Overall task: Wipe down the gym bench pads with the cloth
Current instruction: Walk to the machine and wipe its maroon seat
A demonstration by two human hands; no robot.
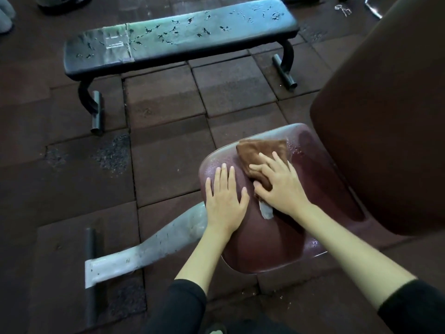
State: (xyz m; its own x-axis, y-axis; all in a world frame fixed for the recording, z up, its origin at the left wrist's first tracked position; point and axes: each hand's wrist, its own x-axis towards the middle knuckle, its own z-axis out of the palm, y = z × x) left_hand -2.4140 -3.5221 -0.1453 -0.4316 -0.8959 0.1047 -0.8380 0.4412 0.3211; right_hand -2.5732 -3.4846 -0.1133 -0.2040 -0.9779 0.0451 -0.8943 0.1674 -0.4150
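We brace our left hand [225, 196] flat, fingers straight, on the seat [277, 242] while our right hand [281, 186], fingers spread, presses the cloth [262, 150] onto the seat's middle to wipe what look like droplets.

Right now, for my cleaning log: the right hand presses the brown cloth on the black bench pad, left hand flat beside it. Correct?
No. The head view shows the right hand pressing the cloth on the maroon seat pad, not the black bench pad; the left hand lies flat beside it.
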